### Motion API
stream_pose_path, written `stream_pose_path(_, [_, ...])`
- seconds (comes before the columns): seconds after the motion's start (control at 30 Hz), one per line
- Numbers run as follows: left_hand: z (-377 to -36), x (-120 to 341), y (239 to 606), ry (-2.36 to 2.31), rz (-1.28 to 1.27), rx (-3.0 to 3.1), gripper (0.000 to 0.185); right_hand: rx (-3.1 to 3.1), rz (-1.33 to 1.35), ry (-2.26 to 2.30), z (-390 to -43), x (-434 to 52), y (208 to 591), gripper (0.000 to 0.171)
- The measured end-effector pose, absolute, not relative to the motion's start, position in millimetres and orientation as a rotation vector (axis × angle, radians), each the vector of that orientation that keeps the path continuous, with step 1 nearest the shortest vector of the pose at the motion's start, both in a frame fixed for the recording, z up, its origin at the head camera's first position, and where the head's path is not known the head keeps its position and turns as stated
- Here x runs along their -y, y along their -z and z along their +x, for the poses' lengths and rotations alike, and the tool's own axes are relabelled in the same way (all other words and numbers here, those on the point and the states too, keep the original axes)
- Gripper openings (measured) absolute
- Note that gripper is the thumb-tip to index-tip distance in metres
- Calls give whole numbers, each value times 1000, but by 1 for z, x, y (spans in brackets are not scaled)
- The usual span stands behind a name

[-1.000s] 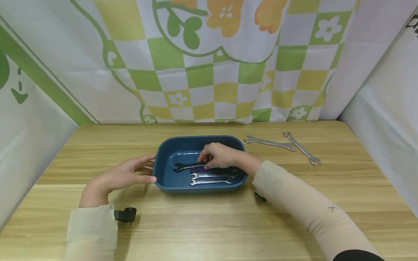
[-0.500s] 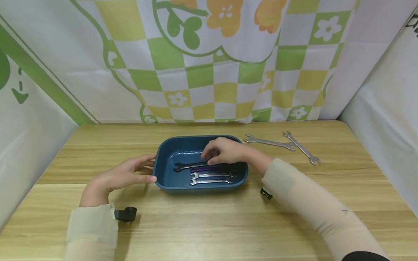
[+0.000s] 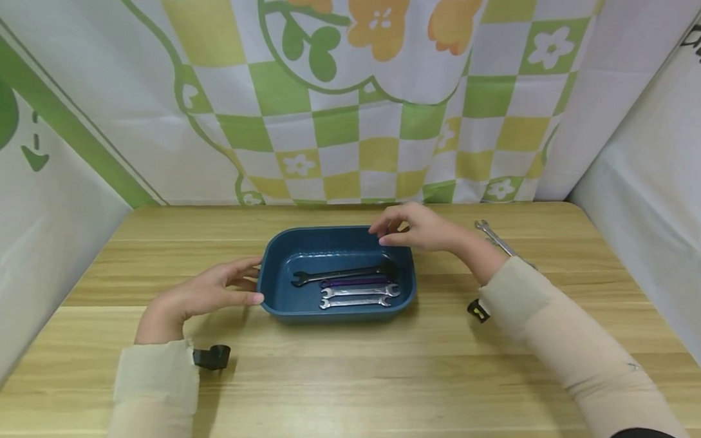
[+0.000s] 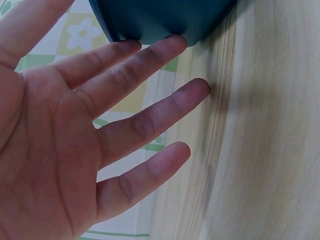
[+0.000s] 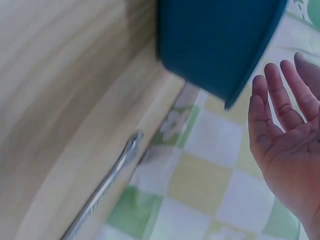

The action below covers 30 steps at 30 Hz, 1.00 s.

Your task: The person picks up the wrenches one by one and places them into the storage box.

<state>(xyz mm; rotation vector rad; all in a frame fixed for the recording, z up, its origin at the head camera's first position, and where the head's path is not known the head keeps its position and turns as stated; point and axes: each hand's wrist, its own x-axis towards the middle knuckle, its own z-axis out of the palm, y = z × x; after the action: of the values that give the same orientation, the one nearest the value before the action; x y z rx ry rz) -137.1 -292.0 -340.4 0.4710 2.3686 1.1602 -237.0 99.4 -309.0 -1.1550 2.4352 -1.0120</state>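
Note:
A blue rectangular bin (image 3: 284, 305) stands on the wooden table. Inside it lie a black wrench (image 3: 341, 273), a purple wrench (image 3: 353, 283) and two silver wrenches, the upper one (image 3: 359, 291) longer than the lower one (image 3: 356, 302). My left hand (image 3: 208, 293) touches the bin's left end with fingers extended, as the left wrist view shows too, where the palm (image 4: 50, 145) faces the camera. Above the bin's back right corner hovers my right hand (image 3: 417, 228), holding nothing. In the right wrist view its fingers are loosely bent, apart from the bin wall (image 5: 215, 45).
Right of the bin, a silver wrench (image 3: 502, 239) lies slanted on the table (image 3: 333, 387), partly behind my right forearm. A wrench (image 5: 107, 180) also shows in the right wrist view. A checked, flowered cloth (image 3: 336, 129) hangs along the table's back edge.
My right hand has let go of the wrench in the bin and moved up and right to the back right corner. It now hides the other loose wrench. My left hand stays put.

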Motion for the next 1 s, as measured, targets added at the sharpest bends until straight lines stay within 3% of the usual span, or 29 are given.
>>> stream_pose_path(0.47, [-138, 292, 341, -1159, 474, -2369, 80, -2642, -976, 1018, -250, -159, 302, 29])
stream_pose_path(1.0, [-137, 293, 341, -1151, 463, -2375, 81, -2658, -962, 896, -268, -194, 328, 28])
